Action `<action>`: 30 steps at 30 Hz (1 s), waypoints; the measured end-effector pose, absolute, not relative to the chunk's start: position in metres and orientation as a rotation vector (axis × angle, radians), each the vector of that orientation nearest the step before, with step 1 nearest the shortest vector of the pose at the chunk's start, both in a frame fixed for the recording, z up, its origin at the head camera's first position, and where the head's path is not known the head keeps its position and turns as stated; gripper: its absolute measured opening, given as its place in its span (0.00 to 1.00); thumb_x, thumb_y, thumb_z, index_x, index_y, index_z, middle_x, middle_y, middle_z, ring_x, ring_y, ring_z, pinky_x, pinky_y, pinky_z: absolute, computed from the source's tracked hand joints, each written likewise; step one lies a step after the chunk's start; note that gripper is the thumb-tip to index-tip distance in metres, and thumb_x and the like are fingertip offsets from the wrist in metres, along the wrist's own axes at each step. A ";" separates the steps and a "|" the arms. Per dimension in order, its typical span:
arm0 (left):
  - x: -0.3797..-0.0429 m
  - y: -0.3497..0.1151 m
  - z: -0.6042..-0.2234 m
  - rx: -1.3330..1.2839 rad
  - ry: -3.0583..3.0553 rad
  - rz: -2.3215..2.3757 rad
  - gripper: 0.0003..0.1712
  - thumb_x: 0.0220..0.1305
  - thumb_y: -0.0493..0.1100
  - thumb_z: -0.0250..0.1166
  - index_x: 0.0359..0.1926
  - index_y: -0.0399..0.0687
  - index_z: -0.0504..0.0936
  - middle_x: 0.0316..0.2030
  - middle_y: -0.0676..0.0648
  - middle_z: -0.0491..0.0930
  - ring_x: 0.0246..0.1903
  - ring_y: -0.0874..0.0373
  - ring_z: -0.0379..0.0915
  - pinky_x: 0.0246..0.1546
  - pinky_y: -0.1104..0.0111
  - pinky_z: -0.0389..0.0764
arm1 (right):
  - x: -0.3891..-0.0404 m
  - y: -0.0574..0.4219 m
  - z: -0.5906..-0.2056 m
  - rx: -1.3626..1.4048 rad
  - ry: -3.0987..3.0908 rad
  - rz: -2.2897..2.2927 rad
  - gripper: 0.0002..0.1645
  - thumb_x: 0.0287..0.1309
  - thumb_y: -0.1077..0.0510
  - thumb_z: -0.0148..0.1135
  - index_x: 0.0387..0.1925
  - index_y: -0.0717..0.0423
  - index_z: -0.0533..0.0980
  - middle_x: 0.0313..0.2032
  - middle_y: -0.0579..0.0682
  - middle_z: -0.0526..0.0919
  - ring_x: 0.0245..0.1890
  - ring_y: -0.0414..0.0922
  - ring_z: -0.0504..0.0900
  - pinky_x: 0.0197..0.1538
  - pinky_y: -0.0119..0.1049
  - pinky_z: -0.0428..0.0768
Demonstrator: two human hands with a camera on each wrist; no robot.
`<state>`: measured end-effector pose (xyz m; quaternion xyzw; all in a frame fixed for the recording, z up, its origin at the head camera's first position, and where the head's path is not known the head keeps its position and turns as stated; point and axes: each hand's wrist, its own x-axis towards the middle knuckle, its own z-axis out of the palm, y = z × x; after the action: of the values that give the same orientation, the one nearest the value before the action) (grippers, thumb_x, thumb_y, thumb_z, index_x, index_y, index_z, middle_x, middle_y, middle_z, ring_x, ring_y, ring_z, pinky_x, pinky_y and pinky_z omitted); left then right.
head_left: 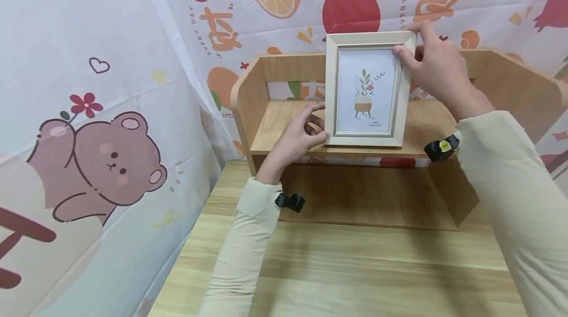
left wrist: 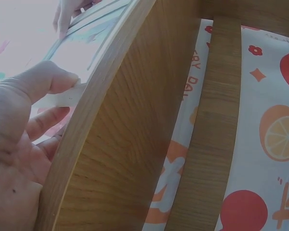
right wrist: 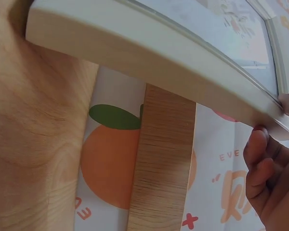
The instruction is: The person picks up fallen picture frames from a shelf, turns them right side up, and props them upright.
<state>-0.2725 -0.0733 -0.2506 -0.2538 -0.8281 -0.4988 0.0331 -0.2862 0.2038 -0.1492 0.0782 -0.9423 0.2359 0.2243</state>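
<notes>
A cream picture frame (head_left: 367, 91) with a potted-plant print stands upright at the front of the upper board of a wooden shelf (head_left: 277, 127). At its upper right corner my right hand (head_left: 439, 65) pinches it, thumb on the front and fingers behind; the right wrist view shows this grip on the frame's edge (right wrist: 154, 62). My left hand (head_left: 295, 134) holds the lower left corner. In the left wrist view, the left thumb (left wrist: 62, 82) lies on that corner, with the fingers partly hidden behind the shelf board (left wrist: 111, 125).
The shelf stands on a light wooden table (head_left: 337, 267), its lower compartment (head_left: 355, 191) beneath the frame. Behind hangs a fruit-print cloth (head_left: 288, 31). Another cloth with a bear drawing (head_left: 111, 159) hangs at the left. Shelf side panels (head_left: 244, 105) rise at both ends.
</notes>
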 end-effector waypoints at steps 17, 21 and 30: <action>-0.269 -0.078 -0.255 -0.739 -2.554 -1.545 0.36 0.62 0.40 0.65 0.70 0.51 0.63 0.43 0.43 0.78 0.34 0.56 0.73 0.38 0.71 0.74 | -0.285 0.203 -0.155 0.297 -2.600 0.693 0.39 0.69 0.39 0.44 0.75 0.36 0.45 0.50 0.65 0.79 0.38 0.58 0.77 0.33 0.39 0.67; -0.266 -0.080 -0.256 -0.725 -2.558 -1.486 0.37 0.62 0.40 0.66 0.70 0.52 0.63 0.42 0.44 0.79 0.35 0.55 0.74 0.41 0.69 0.76 | -0.283 0.203 -0.157 0.347 -2.610 0.676 0.40 0.70 0.43 0.46 0.75 0.31 0.39 0.51 0.64 0.79 0.34 0.56 0.74 0.32 0.42 0.66; -0.260 -0.087 -0.260 -0.745 -2.590 -1.401 0.38 0.64 0.42 0.65 0.72 0.52 0.60 0.45 0.43 0.80 0.40 0.53 0.77 0.49 0.62 0.78 | -0.269 0.205 -0.165 0.337 -2.619 0.636 0.43 0.70 0.47 0.48 0.76 0.36 0.38 0.51 0.62 0.80 0.29 0.53 0.76 0.26 0.38 0.71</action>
<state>-0.2602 -0.0870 -0.2598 -0.2448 -0.8516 -0.4606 0.0519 -0.2693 0.2048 -0.1654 0.1213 -0.9425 0.2289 0.2110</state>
